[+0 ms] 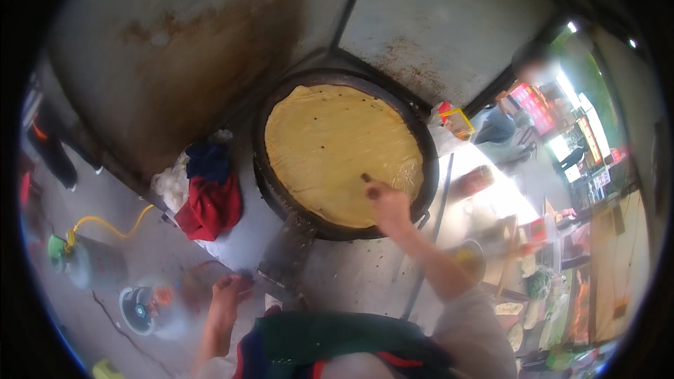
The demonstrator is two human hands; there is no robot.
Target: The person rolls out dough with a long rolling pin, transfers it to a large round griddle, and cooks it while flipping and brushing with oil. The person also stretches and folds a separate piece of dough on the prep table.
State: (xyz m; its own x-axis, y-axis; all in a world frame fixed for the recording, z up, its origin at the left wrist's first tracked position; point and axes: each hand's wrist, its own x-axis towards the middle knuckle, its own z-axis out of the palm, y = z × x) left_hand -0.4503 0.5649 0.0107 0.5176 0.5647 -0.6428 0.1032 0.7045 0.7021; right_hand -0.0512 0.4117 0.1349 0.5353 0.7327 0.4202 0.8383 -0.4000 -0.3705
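A wide, thin round of pale yellow dough [330,147] covers most of a large black round griddle [261,175]. Several small dark specks dot the dough, and its right side shines as if wet. Over the lower right of the dough, my right hand [387,205] is closed on a short dark-ended tool [366,177]; its working end cannot be made out. My left hand [228,296] hangs low at the left, away from the griddle, with fingers curled. Blur hides whether anything is in it.
Stained metal panels [210,35] rise behind the griddle. Red cloth [210,203] and dark blue cloth [208,160] lie to its left. Lower left stand a gas cylinder [88,263] with a yellow hose and a bucket [137,309]. At right is a blurred bowl [472,258].
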